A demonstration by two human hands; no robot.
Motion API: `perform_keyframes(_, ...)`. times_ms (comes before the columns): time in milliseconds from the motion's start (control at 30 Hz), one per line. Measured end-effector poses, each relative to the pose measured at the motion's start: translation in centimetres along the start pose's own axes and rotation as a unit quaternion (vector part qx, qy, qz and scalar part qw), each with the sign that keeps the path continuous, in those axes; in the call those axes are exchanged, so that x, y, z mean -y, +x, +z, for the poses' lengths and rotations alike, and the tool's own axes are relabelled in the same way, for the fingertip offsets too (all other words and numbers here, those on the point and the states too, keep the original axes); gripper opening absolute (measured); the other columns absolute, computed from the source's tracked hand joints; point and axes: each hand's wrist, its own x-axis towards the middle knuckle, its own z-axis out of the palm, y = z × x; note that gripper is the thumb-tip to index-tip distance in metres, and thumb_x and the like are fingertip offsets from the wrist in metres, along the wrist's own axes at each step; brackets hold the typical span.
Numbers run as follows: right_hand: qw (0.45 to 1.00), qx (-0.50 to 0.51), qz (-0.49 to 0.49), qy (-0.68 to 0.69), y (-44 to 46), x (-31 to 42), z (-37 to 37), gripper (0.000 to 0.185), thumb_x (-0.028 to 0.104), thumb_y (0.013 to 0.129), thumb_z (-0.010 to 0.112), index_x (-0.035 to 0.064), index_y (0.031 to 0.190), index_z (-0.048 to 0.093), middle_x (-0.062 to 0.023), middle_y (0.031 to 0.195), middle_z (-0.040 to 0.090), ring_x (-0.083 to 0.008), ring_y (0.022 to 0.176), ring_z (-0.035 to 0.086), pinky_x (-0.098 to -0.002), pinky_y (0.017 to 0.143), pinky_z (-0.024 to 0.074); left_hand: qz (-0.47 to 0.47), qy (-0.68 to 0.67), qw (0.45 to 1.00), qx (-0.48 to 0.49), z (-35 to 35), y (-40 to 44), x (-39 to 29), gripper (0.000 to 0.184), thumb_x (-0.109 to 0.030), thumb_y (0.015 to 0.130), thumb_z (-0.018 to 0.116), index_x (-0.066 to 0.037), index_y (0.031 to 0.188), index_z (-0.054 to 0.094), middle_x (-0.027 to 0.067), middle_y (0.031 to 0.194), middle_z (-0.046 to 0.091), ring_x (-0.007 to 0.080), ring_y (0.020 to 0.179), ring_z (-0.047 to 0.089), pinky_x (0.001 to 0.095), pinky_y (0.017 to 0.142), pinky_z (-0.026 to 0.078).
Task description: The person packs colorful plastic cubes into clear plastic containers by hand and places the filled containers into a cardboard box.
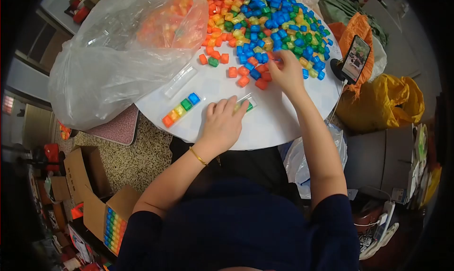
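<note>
My left hand (221, 122) lies over a small clear tray (254, 100), thumb and fingers around it. A green cube (249, 106) shows beside the thumb; the hand covers much of the tray. At the near edge of the heap of translucent colored cubes (279, 15), my right hand (287, 73) has its fingers drawn together. What lies between its fingertips is hidden. Loose orange cubes (261, 83) sit close to it. Left of my left hand is a filled tray (181, 110) with a row of orange, yellow, green and blue cubes. Beyond that lies a cube-free clear tray (180, 82).
A large clear plastic bag (118, 58) with orange cubes inside covers the table's left side. A phone on a stand (355, 60) is at the right edge, beside a yellow bag (392, 103). On the lower left, a cardboard box (97, 214) holds rows of colored cubes.
</note>
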Motion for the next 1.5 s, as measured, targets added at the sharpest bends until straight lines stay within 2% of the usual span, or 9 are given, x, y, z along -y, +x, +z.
perform_keyframes(100, 0.974, 0.056, -0.092, -0.197, 1.6, -1.7, 3.3, 0.014, 0.015, 0.075, 0.067, 0.0008, 0.077, 0.066, -0.0169, 0.082, 0.065, -0.0323, 0.075, 0.063, -0.041, 0.065, 0.0484, -0.003, 0.005, 1.0, -0.01, 0.0, 0.0, -0.1, 0.044, -0.013, 0.079, 0.061, -0.008, 0.122, 0.055, 0.0149, 0.123, 0.052, 0.0274, 0.109, 0.049, 0.042, 0.093, 0.035)
perform_keyframes(233, 0.967, 0.122, -0.035, -0.221, 1.5, 1.0, 2.7, 0.015, 0.013, 0.077, 0.064, -0.0004, 0.083, 0.068, -0.0186, 0.082, 0.066, -0.0325, 0.076, 0.064, -0.0415, 0.064, 0.049, -0.027, -0.034, 0.999, -0.017, -0.4, -1.0, 0.3, 0.041, -0.014, 0.081, 0.06, -0.007, 0.121, 0.055, 0.0153, 0.123, 0.052, 0.0282, 0.111, 0.049, 0.0417, 0.095, 0.034)
perform_keyframes(367, 0.987, 0.057, 0.077, 0.127, -4.2, 3.6, 0.0, 0.018, 0.01, 0.081, 0.063, -0.0001, 0.096, 0.069, -0.0136, 0.083, 0.068, -0.0252, 0.075, 0.063, -0.0316, 0.073, 0.049, -0.035, -0.057, 0.997, -0.031, -0.2, -1.4, 0.6, 0.038, -0.014, 0.082, 0.06, -0.006, 0.118, 0.056, 0.0165, 0.123, 0.051, 0.0292, 0.111, 0.048, 0.0423, 0.096, 0.033)
perform_keyframes(433, 0.977, 0.147, 0.059, 0.143, -8.9, 4.4, -0.5, 0.013, 0.009, 0.08, 0.064, 0.0008, 0.088, 0.069, -0.0101, 0.081, 0.064, -0.0245, 0.073, 0.059, -0.0334, 0.071, 0.0463, -0.036, -0.054, 0.997, -0.038, 0.0, -1.4, 0.7, 0.038, -0.014, 0.082, 0.06, -0.005, 0.118, 0.056, 0.0166, 0.123, 0.052, 0.0294, 0.111, 0.049, 0.0424, 0.096, 0.033)
perform_keyframes(633, 0.995, 0.095, -0.014, -0.034, -10.6, 5.1, 0.1, 0.017, 0.011, 0.074, 0.068, 0.005, 0.089, 0.061, -0.0089, 0.09, 0.052, -0.0241, 0.09, 0.051, -0.0401, 0.078, 0.0324, -0.029, -0.072, 0.996, -0.046, -0.6, -1.2, 0.4, 0.039, -0.017, 0.08, 0.063, -0.005, 0.116, 0.056, 0.0163, 0.119, 0.053, 0.03, 0.109, 0.049, 0.0421, 0.095, 0.034)
perform_keyframes(900, 0.987, 0.087, 0.043, 0.128, -5.7, 4.7, 0.1, 0.015, 0.01, 0.078, 0.065, 0.0047, 0.091, 0.059, -0.009, 0.089, 0.06, -0.0211, 0.088, 0.059, -0.0338, 0.074, 0.0434, -0.128, -0.175, 0.967, -0.131, -6.0, -3.8, 5.5, 0.038, -0.011, 0.073, 0.071, -0.002, 0.106, 0.056, 0.0158, 0.097, 0.06, 0.036, 0.09, 0.056, 0.0441, 0.08, 0.045)
perform_keyframes(1067, 0.95, 0.205, -0.218, 0.085, -1.8, 7.1, 8.7, 0.027, 0.005, 0.067, 0.066, 0.0025, 0.094, 0.059, -0.0156, 0.097, 0.058, -0.0346, 0.093, 0.056, -0.0425, 0.083, 0.0449, -0.15, -0.083, 0.985, -0.027, -7.4, -5.4, 9.8, 0.064, -0.019, 0.07, 0.075, -0.001, 0.124, 0.048, 0.0184, 0.112, 0.058, 0.0366, 0.101, 0.054, 0.0439, 0.088, 0.042)
perform_keyframes(1200, 0.897, 0.28, -0.316, -0.13, 0.6, 9.3, 14.1, 0.017, 0.009, 0.073, 0.058, 0.0091, 0.087, 0.067, -0.0086, 0.093, 0.06, -0.0253, 0.1, 0.054, -0.0466, 0.088, 0.0407, -0.13, -0.047, 0.99, 0.012, -6.8, -4.6, 9.9, 0.07, -0.02, 0.07, 0.075, 0.003, 0.128, 0.043, 0.0228, 0.118, 0.055, 0.0384, 0.105, 0.054, 0.0421, 0.089, 0.045)
perform_keyframes(1500, 0.966, 0.058, -0.25, -0.011, -4.6, 6.8, 2.8, 0.012, 0.005, 0.068, 0.063, 0.0106, 0.079, 0.062, -0.0046, 0.08, 0.053, -0.024, 0.087, 0.052, -0.0414, 0.078, 0.0361, -0.162, -0.085, 0.983, 0.028, -6.9, -4.7, 9.6, 0.067, -0.018, 0.071, 0.074, 0.002, 0.128, 0.044, 0.0211, 0.109, 0.056, 0.0393, 0.101, 0.053, 0.0437, 0.085, 0.045)
